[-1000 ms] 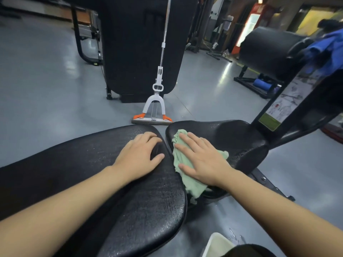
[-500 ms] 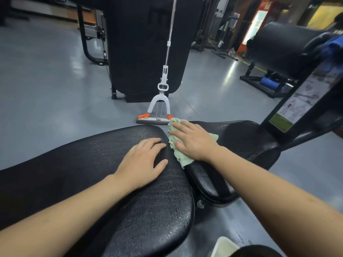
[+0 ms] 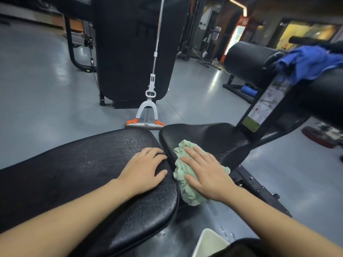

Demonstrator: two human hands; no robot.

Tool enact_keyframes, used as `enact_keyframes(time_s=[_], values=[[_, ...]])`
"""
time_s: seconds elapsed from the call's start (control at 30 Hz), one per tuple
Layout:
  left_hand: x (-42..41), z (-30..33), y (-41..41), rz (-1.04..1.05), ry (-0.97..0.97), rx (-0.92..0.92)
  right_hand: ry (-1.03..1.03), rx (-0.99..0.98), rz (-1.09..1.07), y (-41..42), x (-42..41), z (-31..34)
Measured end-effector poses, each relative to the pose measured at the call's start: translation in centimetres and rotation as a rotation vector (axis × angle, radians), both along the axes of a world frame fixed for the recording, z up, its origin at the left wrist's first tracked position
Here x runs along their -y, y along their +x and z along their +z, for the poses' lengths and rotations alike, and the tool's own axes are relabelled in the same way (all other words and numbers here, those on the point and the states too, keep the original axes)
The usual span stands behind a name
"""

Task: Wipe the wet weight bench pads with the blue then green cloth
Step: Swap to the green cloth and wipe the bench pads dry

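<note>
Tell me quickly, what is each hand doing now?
Left hand: open, flat on the long bench pad, holding nothing.
Right hand: open, pressing the green cloth on the seat pad.

Slid back toward the near edge of the seat pad (image 3: 209,134): right hand (image 3: 206,173), green cloth (image 3: 185,190) under it (flat palm). Cloth now overhanging that edge.

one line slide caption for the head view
Right hand presses green cloth on the seat pad; left hand rests flat on the wet back pad.
</note>
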State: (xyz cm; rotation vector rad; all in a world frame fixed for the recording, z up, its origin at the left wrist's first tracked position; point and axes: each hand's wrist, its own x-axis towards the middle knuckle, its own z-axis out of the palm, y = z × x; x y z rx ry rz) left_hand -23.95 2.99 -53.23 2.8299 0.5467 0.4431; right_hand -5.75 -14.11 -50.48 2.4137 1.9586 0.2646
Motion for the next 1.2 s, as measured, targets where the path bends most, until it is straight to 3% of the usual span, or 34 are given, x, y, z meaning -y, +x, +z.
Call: enact_keyframes(time_s=[0.13, 0.37, 0.63, 1.2], values=[[-0.5, -0.3, -0.3, -0.017, 0.020, 0.009, -0.004, 0.017, -0.120, -1.3, -3.0, -0.2], [-1.5, -0.9, -0.8, 0.007, 0.021, 0.014, -0.108, 0.052, -0.029, 0.8, -9.0, 0.8], [-1.2, -0.9, -0.3, 0.025, 0.039, 0.048, -0.090, 0.038, -0.082, 2.9, -13.8, 0.3], [0.5, -0.5, 0.2, 0.028, 0.026, 0.035, 0.151, 0.099, -0.013, 1.4, 2.5, -2.3]])
